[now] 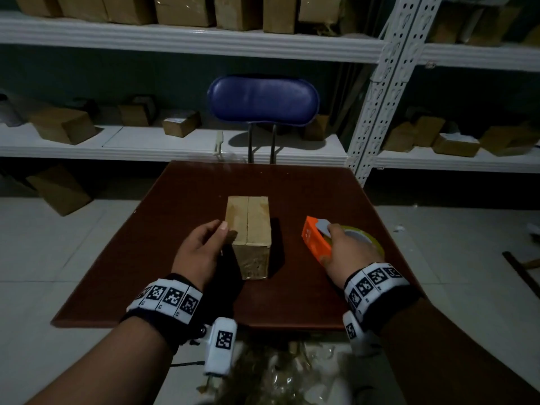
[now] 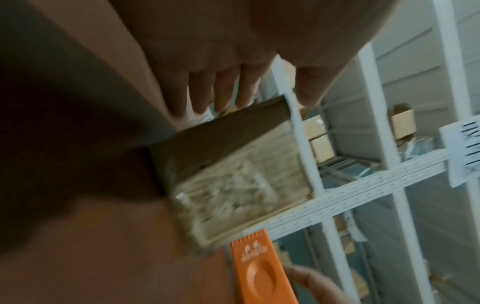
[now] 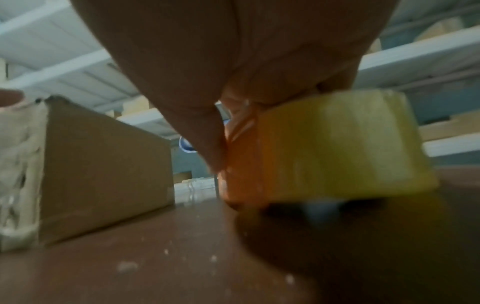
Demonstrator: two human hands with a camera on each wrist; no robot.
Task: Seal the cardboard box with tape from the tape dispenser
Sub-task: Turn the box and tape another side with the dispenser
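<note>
A small cardboard box (image 1: 248, 226) stands in the middle of the brown table (image 1: 306, 290), its top flaps closed along a centre seam. Old clear tape covers its near end (image 2: 233, 185). My left hand (image 1: 204, 247) is at the box's left side, fingers (image 2: 223, 90) straight, thumb by the top left edge. My right hand (image 1: 347, 249) grips the orange tape dispenser (image 1: 317, 241), which carries a yellowish tape roll (image 3: 337, 148), to the right of the box (image 3: 103, 164). Whether the dispenser (image 2: 257, 275) rests on the table or hovers just above it, I cannot tell.
A blue chair (image 1: 263, 100) stands behind the table's far edge. White metal shelving (image 1: 181, 39) with several cardboard boxes fills the back. Crumpled tape scraps (image 1: 277, 369) lie below the table's near edge. Another box (image 1: 58, 190) sits on the floor at left.
</note>
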